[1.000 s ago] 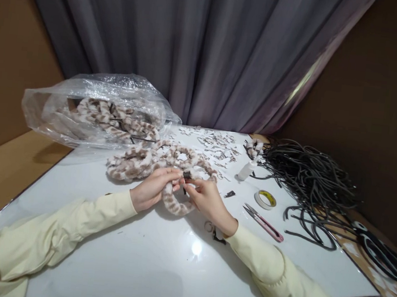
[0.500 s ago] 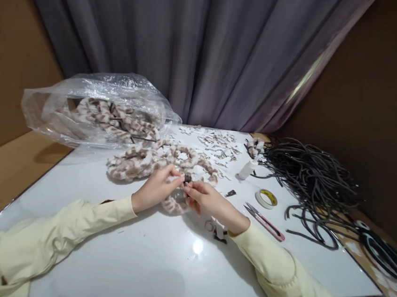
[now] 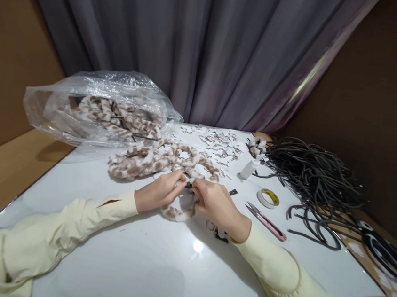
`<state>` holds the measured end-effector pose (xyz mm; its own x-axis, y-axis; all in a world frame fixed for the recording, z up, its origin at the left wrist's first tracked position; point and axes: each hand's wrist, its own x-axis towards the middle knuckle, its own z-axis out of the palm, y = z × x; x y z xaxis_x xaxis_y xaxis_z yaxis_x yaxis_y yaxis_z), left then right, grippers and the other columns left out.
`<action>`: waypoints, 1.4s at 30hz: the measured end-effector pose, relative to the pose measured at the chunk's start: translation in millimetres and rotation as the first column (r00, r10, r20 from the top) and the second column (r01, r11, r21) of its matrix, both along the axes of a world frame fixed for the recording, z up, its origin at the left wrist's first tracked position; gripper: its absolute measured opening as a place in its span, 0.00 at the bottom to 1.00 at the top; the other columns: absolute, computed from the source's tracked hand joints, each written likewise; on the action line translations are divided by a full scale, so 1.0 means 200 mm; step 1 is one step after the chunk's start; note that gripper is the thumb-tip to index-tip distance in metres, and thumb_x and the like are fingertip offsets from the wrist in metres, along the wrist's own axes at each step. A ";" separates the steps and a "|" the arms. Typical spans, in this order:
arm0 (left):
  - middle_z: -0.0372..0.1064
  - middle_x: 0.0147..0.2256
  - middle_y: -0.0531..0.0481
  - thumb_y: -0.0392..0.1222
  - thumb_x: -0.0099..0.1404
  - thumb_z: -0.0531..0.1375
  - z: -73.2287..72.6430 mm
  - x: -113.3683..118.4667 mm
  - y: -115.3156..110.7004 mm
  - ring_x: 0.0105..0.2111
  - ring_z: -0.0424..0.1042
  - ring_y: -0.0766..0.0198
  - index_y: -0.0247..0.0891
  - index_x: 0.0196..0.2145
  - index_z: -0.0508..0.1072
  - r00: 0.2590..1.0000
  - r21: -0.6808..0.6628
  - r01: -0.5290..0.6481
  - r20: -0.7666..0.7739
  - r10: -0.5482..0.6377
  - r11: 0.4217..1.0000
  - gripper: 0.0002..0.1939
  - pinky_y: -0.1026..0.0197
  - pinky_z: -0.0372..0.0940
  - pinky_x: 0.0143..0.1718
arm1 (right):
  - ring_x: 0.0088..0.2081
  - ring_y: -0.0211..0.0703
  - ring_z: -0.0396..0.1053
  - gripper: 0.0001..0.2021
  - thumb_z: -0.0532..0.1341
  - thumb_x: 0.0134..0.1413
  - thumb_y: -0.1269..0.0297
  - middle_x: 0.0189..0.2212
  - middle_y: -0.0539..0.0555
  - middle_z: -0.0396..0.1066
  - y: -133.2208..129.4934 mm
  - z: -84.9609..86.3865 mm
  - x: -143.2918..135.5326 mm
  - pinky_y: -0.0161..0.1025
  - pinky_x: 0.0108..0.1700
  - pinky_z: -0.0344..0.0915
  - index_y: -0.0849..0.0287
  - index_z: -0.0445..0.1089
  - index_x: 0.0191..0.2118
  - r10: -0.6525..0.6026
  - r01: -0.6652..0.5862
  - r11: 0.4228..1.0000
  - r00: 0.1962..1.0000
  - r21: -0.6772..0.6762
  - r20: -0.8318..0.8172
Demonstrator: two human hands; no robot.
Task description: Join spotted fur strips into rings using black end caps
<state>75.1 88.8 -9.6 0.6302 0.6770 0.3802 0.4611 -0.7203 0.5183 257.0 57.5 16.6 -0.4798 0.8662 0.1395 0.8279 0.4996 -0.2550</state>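
My left hand (image 3: 160,189) and my right hand (image 3: 217,205) meet over the middle of the table, both closed in a pinch. Between their fingertips shows a small dark piece (image 3: 189,185), which looks like the joined ends of a fluffy ring; its exact form is too small to tell. Below the fingers hangs or rests that brown-and-white fluffy ring (image 3: 177,214), partly covered by both hands. Just behind lie more fluffy rings (image 3: 136,161) in a heap. Near my right wrist are a small metal ring and a dark clip (image 3: 221,237).
A clear plastic bag (image 3: 57,110) with fluffy rings stands back left. Metal clasps (image 3: 222,144) are scattered behind. At right are a white bottle (image 3: 249,167), a tape roll (image 3: 268,199), thread snips (image 3: 267,221), a pile of black cords (image 3: 312,174) and large scissors (image 3: 389,256).
My right hand has turned over, knuckles up, its fingers now curled tighter round the ring's end. My left hand has moved slightly down. The view has shifted a little.
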 end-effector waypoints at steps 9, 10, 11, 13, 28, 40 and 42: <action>0.61 0.26 0.53 0.40 0.68 0.46 0.01 0.00 0.01 0.25 0.63 0.66 0.36 0.37 0.61 0.999 -0.061 0.017 -0.035 -0.019 0.998 0.07 0.65 0.55 0.29 | 0.31 0.44 0.64 0.10 0.54 0.46 0.79 0.28 0.54 0.67 0.03 0.01 0.00 0.36 0.29 0.48 0.61 0.62 0.36 -0.027 -0.031 0.978 0.961 0.205 0.274; 0.61 0.26 0.53 0.40 0.68 0.46 0.02 0.00 0.01 0.25 0.63 0.66 0.36 0.37 0.61 0.999 -0.078 0.022 -0.027 -0.025 0.997 0.08 0.65 0.55 0.29 | 0.31 0.44 0.63 0.11 0.54 0.45 0.80 0.28 0.54 0.67 0.04 0.01 0.01 0.36 0.29 0.48 0.61 0.63 0.36 -0.031 -0.031 0.974 0.964 0.225 0.265; 0.61 0.26 0.53 0.41 0.68 0.46 0.02 -0.01 0.00 0.25 0.63 0.66 0.36 0.37 0.62 0.999 -0.095 0.030 -0.018 -0.032 0.995 0.08 0.65 0.55 0.29 | 0.32 0.44 0.63 0.11 0.53 0.45 0.81 0.27 0.54 0.67 0.05 0.01 0.01 0.36 0.29 0.47 0.61 0.63 0.35 -0.031 -0.033 0.970 0.966 0.241 0.257; 0.61 0.26 0.54 0.41 0.68 0.46 0.03 0.00 -0.01 0.25 0.62 0.67 0.36 0.37 0.62 0.999 -0.126 0.045 -0.002 -0.046 0.991 0.08 0.66 0.55 0.29 | 0.31 0.43 0.62 0.13 0.52 0.43 0.82 0.27 0.54 0.66 0.06 0.00 0.02 0.36 0.29 0.46 0.61 0.64 0.34 -0.019 -0.044 0.965 0.970 0.257 0.241; 0.65 0.28 0.52 0.40 0.67 0.47 0.03 0.00 -0.05 0.25 0.64 0.67 0.36 0.37 0.63 0.989 -0.067 0.148 0.024 -0.146 0.987 0.08 0.66 0.57 0.30 | 0.27 0.35 0.60 0.07 0.56 0.49 0.71 0.24 0.50 0.67 0.16 -0.05 0.06 0.32 0.31 0.54 0.63 0.72 0.29 -0.090 -0.164 0.909 0.820 -0.384 -0.565; 0.68 0.31 0.49 0.39 0.67 0.47 0.02 0.00 -0.05 0.28 0.66 0.65 0.37 0.38 0.64 0.991 -0.080 0.137 0.007 -0.137 0.987 0.08 0.65 0.59 0.32 | 0.24 0.34 0.61 0.18 0.62 0.44 0.50 0.21 0.48 0.64 0.15 -0.08 0.04 0.33 0.29 0.59 0.62 0.66 0.32 -0.364 -0.248 0.739 0.635 -0.627 -0.681; 0.68 0.30 0.50 0.39 0.66 0.48 0.02 0.00 -0.04 0.27 0.66 0.66 0.37 0.37 0.64 0.995 -0.113 0.100 0.026 -0.097 0.989 0.07 0.65 0.58 0.31 | 0.27 0.35 0.63 0.19 0.63 0.44 0.53 0.23 0.47 0.65 0.15 -0.05 0.04 0.33 0.30 0.59 0.61 0.64 0.39 -0.389 -0.241 0.733 0.618 -0.636 -0.683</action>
<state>74.3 80.3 -6.2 0.6888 0.6516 0.3178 0.3792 -0.6974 0.6082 265.7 86.8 5.8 -0.4011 0.8996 -0.1728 0.2009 -0.0977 -0.9747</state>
